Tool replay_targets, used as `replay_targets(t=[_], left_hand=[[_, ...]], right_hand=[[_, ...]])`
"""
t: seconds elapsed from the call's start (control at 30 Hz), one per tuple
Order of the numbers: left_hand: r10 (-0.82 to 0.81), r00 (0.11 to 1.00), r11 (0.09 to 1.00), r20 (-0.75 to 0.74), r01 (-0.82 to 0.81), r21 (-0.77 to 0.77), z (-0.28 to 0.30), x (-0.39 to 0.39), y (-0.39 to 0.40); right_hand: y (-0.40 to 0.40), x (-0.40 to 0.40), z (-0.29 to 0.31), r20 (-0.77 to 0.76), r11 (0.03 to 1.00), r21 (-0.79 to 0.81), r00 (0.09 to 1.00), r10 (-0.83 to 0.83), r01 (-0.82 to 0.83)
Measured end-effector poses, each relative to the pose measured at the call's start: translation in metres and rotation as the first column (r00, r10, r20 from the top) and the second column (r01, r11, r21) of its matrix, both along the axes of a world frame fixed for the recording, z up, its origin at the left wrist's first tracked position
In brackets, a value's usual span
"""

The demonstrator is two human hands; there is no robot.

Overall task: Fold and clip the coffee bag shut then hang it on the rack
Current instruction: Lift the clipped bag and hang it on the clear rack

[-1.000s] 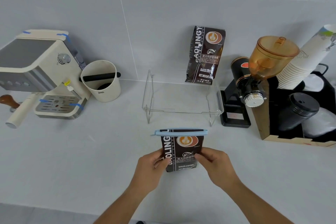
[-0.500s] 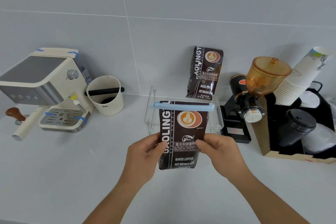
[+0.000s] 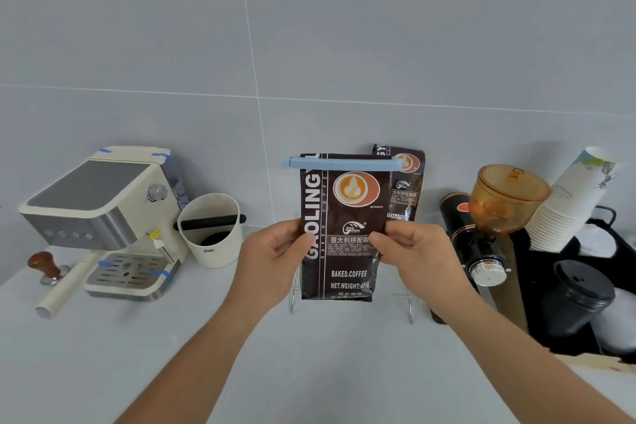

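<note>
Coffee bag (image 3: 344, 227), clipped: soft, crinkly, likely slippery foil, so my left hand (image 3: 272, 258) and right hand (image 3: 416, 258) pinch its side edges mid-height.

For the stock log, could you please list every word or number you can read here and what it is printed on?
"GAOLING", "BAKED COFFEE", "BAKED.COFFEE", "NET.WEIGHT:454": held coffee bag
"BAKED.COFFE", cut off: second bag behind it
Chinese lines on both bags: too small to read
Mark on the white cup: too blurred to read
</note>
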State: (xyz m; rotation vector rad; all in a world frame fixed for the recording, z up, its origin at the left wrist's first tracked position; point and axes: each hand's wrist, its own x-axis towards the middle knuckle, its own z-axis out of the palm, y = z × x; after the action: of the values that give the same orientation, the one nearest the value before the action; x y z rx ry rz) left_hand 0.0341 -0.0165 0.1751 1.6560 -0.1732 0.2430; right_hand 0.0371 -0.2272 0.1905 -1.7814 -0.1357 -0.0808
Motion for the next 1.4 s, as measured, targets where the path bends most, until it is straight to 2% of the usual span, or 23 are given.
replay_targets(t=[0.43, 0.67, 0.97, 1.2, 1.4], left_hand=[[0.021, 0.999, 1.000, -0.025, -0.021, -0.005, 0.012, 0.091, 0.010], [0.042, 0.996, 0.999, -0.074, -0.042, -0.002, -0.011, 0.143, 0.012], [0.054, 0.986, 0.998, -0.159, -0.055, -0.003, -0.053, 0.185, 0.009], [0.052, 0.978, 0.997, -0.201, -0.062, -0.047, -0.071, 0.203, 0.009], [0.027, 0.978, 0.998, -0.205, -0.037, -0.048, -0.071, 0.211, 0.007]], right_hand=[[0.016, 0.085, 0.017, -0.016, 0.999, -0.034, 0.999, -0.038, 0.038], [0.025, 0.133, -0.004, -0.038, 0.999, -0.014, 0.999, -0.033, 0.032], [0.034, 0.176, -0.051, -0.160, 0.989, -0.048, 0.977, -0.144, 0.139], [0.035, 0.195, -0.074, -0.145, 0.980, -0.114, 0.973, -0.181, 0.165], [0.036, 0.203, -0.078, -0.134, 0.989, -0.052, 0.980, -0.147, 0.141]])
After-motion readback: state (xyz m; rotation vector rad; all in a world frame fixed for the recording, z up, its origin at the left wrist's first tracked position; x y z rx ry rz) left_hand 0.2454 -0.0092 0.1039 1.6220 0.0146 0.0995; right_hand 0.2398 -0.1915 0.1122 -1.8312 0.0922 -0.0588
